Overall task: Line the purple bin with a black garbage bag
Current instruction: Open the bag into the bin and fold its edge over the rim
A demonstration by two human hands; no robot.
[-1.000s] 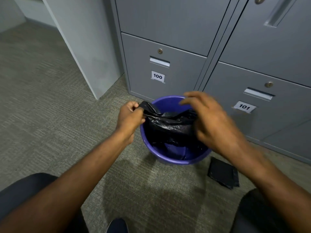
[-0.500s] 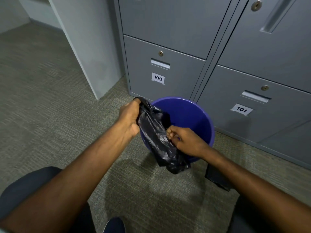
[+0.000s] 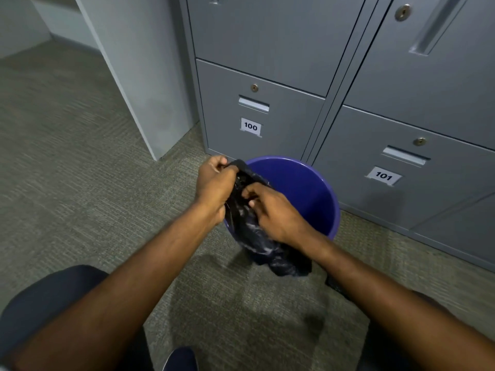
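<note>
The purple bin [image 3: 308, 188] stands on the carpet in front of the grey lockers, its inside bare. A crumpled black garbage bag [image 3: 257, 236] hangs over the bin's near-left rim and down its outside. My left hand [image 3: 214, 183] grips the bag's top edge at the rim. My right hand [image 3: 273, 210] pinches the bag just to the right of it, over the bin's near side. The bag's opening is bunched between both hands.
Grey lockers [image 3: 267, 116] numbered 100 and 101 stand right behind the bin. A white panel [image 3: 139, 76] rises at the left. A folded black bag [image 3: 334, 286] lies on the carpet, mostly hidden under my right forearm. My knees and a shoe fill the bottom edge.
The bag was stretched across the bin's mouth, then pulled out over the near-left rim. My right hand moved up the bag until it met my left hand.
</note>
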